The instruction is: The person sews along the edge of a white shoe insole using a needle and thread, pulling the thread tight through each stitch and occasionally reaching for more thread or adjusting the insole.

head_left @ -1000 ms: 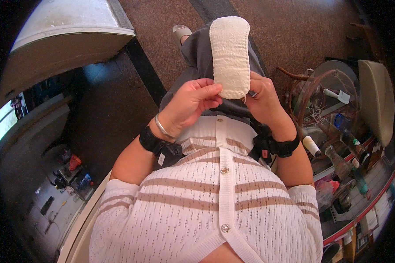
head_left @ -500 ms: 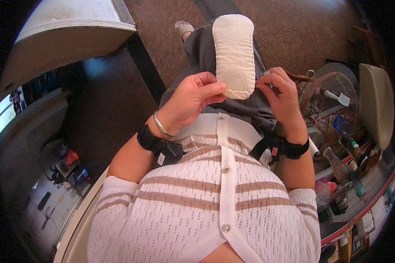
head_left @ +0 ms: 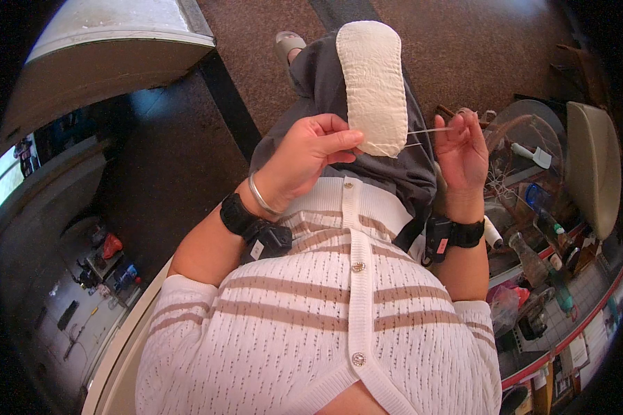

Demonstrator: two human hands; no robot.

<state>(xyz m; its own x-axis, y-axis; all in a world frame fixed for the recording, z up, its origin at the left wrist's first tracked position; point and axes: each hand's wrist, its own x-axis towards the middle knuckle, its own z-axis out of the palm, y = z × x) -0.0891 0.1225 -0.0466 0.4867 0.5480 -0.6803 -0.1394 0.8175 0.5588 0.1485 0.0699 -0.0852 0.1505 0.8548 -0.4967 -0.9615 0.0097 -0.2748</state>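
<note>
A cream cloth insole (head_left: 375,83) with stitching round its edge stands over my lap, its long side pointing away from me. My left hand (head_left: 315,149) is closed on its near left corner, thumb on top. From the insole's right edge a thin needle (head_left: 413,144) sticks out sideways. Just above the needle, a pale thread (head_left: 428,131) runs from the same edge to my right hand (head_left: 462,149). That hand is raised beside the insole, palm showing, with thumb and fingers apart and the thread crossing in front of them.
To the right stands a cluttered table (head_left: 526,363) with a glass bottle (head_left: 529,259), a white-handled brush or scraper (head_left: 533,153) and a tangle of white string (head_left: 500,181). A beige chair back (head_left: 594,166) rises behind it. At upper left is a pale tabletop (head_left: 118,24).
My right hand has moved right, away from the insole's edge, and its fingers have opened from a pinch. The needle and a stretch of thread now show. My left hand keeps its hold.
</note>
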